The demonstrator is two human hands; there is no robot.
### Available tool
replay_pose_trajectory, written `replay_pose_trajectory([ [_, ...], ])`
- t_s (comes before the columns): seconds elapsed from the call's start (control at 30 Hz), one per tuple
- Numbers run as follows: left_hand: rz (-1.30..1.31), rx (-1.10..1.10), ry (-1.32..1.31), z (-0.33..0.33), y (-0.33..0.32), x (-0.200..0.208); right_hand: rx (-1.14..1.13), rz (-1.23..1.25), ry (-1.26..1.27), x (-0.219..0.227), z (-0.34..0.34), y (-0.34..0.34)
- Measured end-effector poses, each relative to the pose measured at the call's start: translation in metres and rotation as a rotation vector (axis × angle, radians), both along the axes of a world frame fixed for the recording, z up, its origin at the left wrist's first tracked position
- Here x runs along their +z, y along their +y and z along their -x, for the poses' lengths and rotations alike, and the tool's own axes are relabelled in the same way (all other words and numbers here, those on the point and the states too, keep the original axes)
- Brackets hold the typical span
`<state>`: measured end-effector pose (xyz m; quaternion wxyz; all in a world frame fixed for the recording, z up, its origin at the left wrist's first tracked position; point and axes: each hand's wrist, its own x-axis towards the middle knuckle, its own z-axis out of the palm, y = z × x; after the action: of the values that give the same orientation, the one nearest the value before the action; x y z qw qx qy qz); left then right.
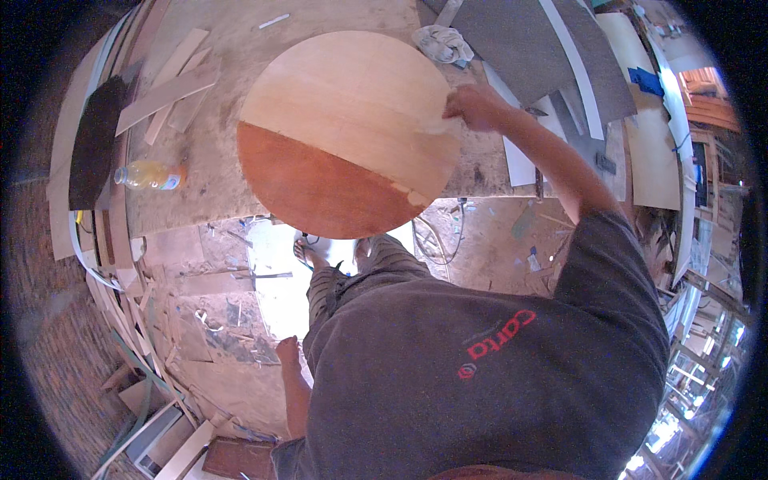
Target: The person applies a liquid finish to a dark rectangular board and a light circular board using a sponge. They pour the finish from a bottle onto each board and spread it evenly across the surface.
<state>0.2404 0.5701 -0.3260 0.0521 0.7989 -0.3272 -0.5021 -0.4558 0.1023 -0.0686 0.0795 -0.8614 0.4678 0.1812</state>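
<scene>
**Right hand (474, 108) at the rim, wooden disc (350, 132) between 8 and 9 o'clock from it**

With 12 o'clock at the top of the view, the right hand is much the nearer of the two. It touches the disc's edge, or sits just over it, between 2 and 3 o'clock on the rim. Its fingers are curled in, but I cannot tell whether they pinch the edge, press on the face or close on something small.

The disc rests on the bench (212, 152), its lower rim reaching past the bench's near edge at 6 o'clock; whether it is tilted at all is hard to judge. Being round, it has no long axis. The line to read it by is the straight seam between the pale larger part and the reddish-brown smaller part, running from 9 o'clock down to 4 o'clock. The right hand is on the pale side of that seam.

The left hand (288, 350) is low by the person's side, well apart from the disc, which lies between 12 and 1 o'clock from it. It looks loosely closed; what it might contain is hidden.

Around the disc, a crumpled cloth (442, 45) is near the rim between 1 and 2 o'clock, a bottle (150, 175) stands off between 8 and 9, and wood strips (168, 98) lie between 9 and 10.
</scene>
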Motion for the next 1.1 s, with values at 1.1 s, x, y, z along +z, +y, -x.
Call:
replay_pose_trajectory([
  [1.1,0.019,-0.742,0.055,-0.102,-0.324,0.084,-0.847,-0.054,-0.093,0.036,-0.252,0.182],
])
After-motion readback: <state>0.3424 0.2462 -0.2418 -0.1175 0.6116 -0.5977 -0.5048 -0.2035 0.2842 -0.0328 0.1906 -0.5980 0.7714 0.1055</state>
